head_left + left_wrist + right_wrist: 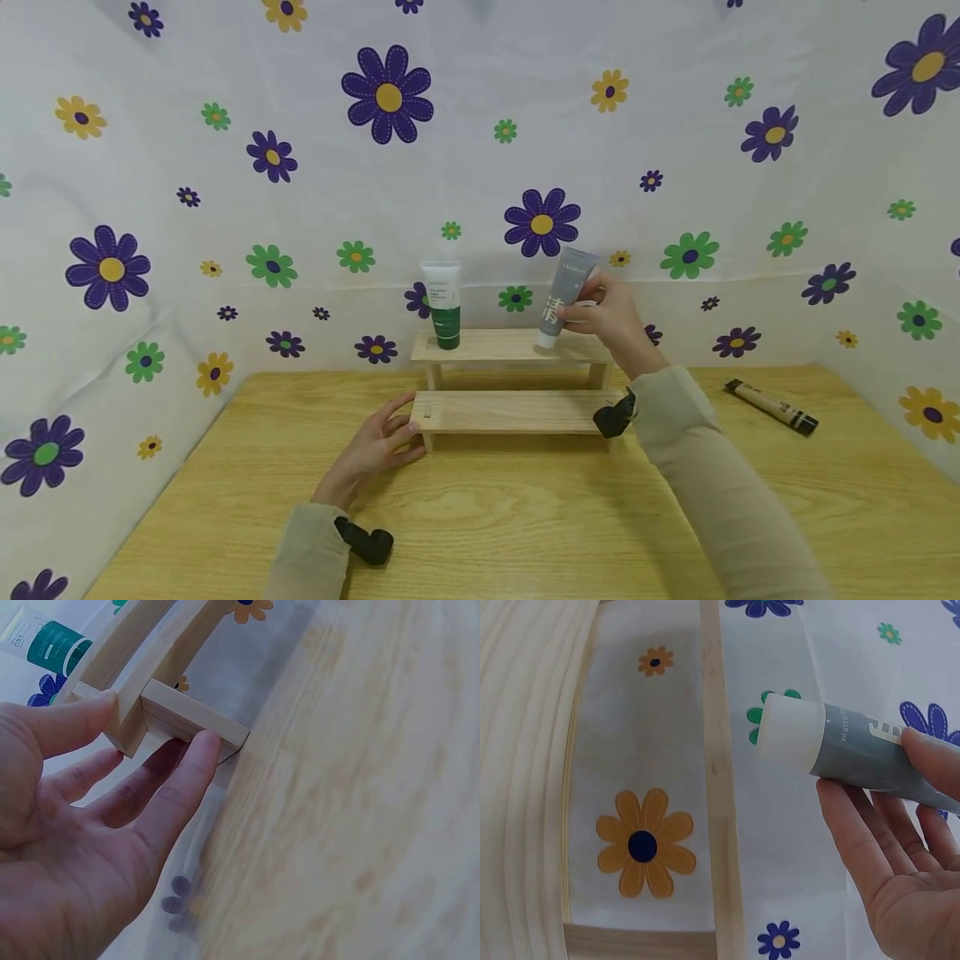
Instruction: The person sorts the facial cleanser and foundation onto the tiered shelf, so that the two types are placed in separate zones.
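A two-step wooden shelf (517,412) stands on the table. My right hand (619,323) pinches a grey squeeze tube (567,279) between thumb and fingers, its white cap (791,733) pointing down and the tube tilted. In the head view that cap overlaps the right part of the upper step (495,346). A white and green squeeze tube (444,302) stands cap down at the left of the upper step. My left hand (381,440) holds the left end of the lower step, thumb at the board and fingers against the leg (191,714).
A beige and black tube (772,407) lies on the wood-grain table (480,517) to the right of the shelf. Behind the shelf and along both sides hangs a white cloth (465,167) printed with flowers.
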`<state>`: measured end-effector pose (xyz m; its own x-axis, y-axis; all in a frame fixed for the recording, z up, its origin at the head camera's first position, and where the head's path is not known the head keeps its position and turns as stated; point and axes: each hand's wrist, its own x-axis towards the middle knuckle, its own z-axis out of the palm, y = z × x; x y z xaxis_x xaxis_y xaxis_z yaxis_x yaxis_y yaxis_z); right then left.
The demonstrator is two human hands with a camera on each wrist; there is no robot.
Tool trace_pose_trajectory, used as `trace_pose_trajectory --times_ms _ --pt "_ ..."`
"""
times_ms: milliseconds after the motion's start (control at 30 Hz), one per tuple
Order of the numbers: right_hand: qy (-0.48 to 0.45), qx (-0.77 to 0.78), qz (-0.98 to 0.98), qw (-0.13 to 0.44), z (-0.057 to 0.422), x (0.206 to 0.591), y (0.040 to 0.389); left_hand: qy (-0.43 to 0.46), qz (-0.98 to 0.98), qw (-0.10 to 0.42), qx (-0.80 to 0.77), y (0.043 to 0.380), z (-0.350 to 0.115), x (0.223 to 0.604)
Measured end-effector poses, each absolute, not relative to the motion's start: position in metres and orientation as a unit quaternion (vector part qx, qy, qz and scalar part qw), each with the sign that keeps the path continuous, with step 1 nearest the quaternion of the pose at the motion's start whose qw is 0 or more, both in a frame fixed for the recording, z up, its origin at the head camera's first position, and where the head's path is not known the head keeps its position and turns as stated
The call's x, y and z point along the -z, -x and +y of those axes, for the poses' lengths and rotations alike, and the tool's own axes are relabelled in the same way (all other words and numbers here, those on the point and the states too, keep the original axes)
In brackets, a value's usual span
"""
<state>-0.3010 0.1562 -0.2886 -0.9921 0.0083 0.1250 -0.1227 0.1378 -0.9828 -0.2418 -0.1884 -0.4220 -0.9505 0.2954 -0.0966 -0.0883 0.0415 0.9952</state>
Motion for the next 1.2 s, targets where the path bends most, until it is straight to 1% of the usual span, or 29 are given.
trace_pose_trajectory --times_ms 333,533,667,1000,1200 --pt "-0.060 -0.648 -0.756 0.066 0.127 0.292 0.311 -0.059 0.710 0.136 -0.688 0.238 -0.188 0.422" --pt "-0.097 -0.611 -0.781 0.083 0.117 0.294 0.313 -0.061 0.710 0.138 -0.688 0.239 -0.187 0.421" --pt "-0.112 -0.598 -0.789 0.089 0.115 0.296 0.313 -0.066 0.710 0.139 -0.687 0.240 -0.188 0.421" --pt "-0.112 -0.586 -0.797 0.093 0.114 0.297 0.312 -0.060 0.712 0.135 -0.686 0.240 -0.187 0.422" --pt "-0.129 -0.554 -0.818 0.083 0.121 0.296 0.308 -0.069 0.711 0.140 -0.685 0.241 -0.187 0.422"
